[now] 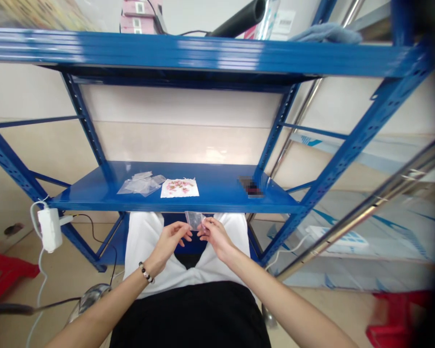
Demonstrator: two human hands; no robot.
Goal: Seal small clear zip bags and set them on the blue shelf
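Observation:
Just in front of the shelf edge, over my lap, my right hand (214,235) pinches a small clear plastic bag (194,220) by its right side. A pinkish spot shows at those fingertips, too small to name. My left hand (174,236), with a beaded bracelet (146,272) on its wrist, is curled with its fingertips close to the bag's lower left corner. Whether it holds anything I cannot make out. On the blue shelf (217,198) ahead lies a white sheet (166,194) with small pink and brownish pieces (181,186). Left of it is a loose pile of clear bags (140,184).
A blurred-out dark object (251,187) lies on the shelf's right part. The upper shelf beam (203,53) crosses above my hands. A white power strip (50,229) hangs at the left post. Metal poles (377,203) slant at the right; red stools (7,273) stand low at both sides.

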